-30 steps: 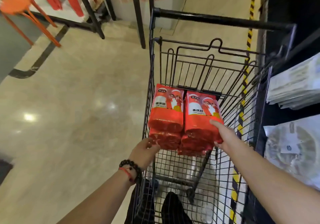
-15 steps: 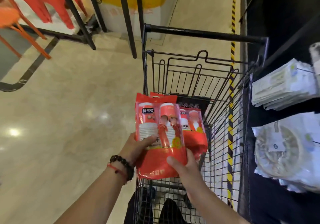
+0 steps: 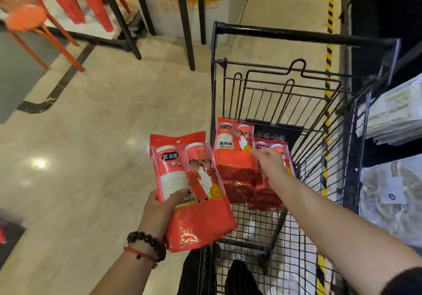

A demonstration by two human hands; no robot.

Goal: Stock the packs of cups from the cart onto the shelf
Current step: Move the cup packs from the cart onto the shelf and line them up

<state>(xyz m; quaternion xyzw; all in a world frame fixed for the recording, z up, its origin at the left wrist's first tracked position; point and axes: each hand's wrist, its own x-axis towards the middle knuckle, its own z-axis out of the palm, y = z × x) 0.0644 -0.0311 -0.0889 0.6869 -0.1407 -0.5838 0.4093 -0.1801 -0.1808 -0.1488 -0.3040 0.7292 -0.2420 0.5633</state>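
Gripping one pack point(image 3: 194, 194) beside the cart point(image 3: 303, 37), left hand point(image 3: 157, 210) thumb-pinches it (slick film may slip) while right hand point(image 3: 269, 161) reaches remaining packs point(image 3: 235, 157), grip seemingly unclosed.

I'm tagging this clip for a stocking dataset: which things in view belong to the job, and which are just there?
Part of the job:
- red pack of cups, held in the left hand
- red packs in the cart, right hand reaching onto them
- wire cart
- shelf

Just there:
- white packaged goods on the shelf
- orange stool
- beaded bracelet
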